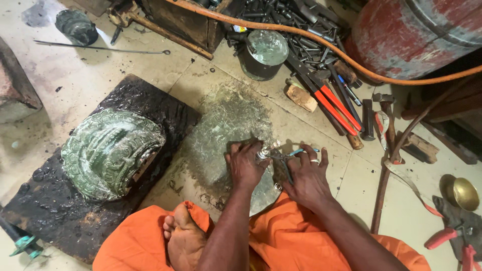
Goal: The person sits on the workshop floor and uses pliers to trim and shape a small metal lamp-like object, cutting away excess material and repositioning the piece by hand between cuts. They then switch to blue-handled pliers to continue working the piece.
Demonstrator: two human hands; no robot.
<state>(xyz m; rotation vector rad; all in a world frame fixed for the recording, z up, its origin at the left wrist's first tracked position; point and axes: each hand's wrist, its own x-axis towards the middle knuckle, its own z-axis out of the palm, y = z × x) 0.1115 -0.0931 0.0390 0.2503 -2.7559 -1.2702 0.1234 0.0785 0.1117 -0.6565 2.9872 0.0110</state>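
Seated on the pale tiled floor (pixel 100 70), orange cloth over the lap, one bare foot (pixel 183 236) tucked in front; left hand (pixel 244 163) curled down, fingers bent close around a small silvery metal fitting (pixel 263 152), pressing it against the round, dull grey-green metal sheet (pixel 226 125) that lies flat on the tiles; right hand (pixel 307 175), a ring on one finger, closed around slim pliers with pale blue handles (pixel 291 154), the nose of the tool meeting the fitting just beside the left fingertips; both hands narrow, gripping, almost touching each other at the near right edge of the sheet; to the left, close by, a dark, wet-looking black slab (pixel 60 200) carrying a green embossed domed metal piece (pixel 108 150), its edge near the sheet's left rim; far side crowded: a dark tin with a glassy lid (pixel 263 52), a heap of black iron punches (pixel 296 30), red-handled cutters (pixel 336 108), a wooden-handled hammer (pixel 386 120); an orange hose (pixel 321 42) crosses above; a small brass bowl (pixel 464 193) and red-handled pliers (pixel 442 236) at far right; open floor lies mainly to the upper left, beyond the slab, and in a strip right of the right hand
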